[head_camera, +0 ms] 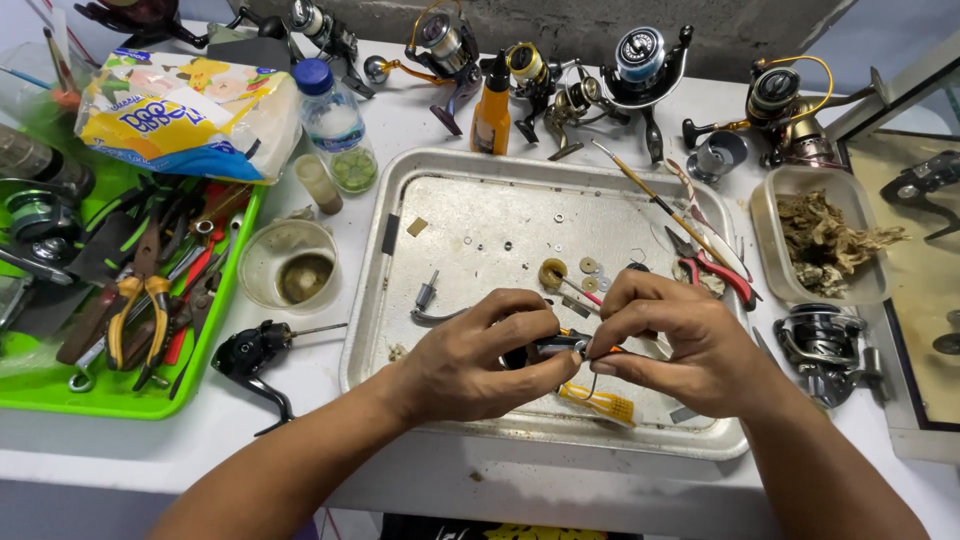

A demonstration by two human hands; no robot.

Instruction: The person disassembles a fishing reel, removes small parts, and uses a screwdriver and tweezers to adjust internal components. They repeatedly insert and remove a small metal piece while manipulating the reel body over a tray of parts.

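Note:
Over the front of a metal tray (470, 170), my left hand (470, 360) and my right hand (690, 345) meet on a small dark reel part (553, 347). The left fingers pinch its left end. The right thumb and forefinger hold its right end, where a thin wire loop hangs down. Most of the part is hidden by my fingers. A yellow-orange tube (598, 401) lies on the tray just under my hands. Small washers and a brass ring (552, 273) lie on the tray beyond my knuckles.
A green tray (60, 395) of pliers and tools sits left, with a black reel handle (255, 355) beside it. Several fishing reels (640, 60) line the back edge, with an orange bottle (491, 110) and a water bottle (335, 125). Red pliers (715, 268) and a plastic tub (820, 240) are right.

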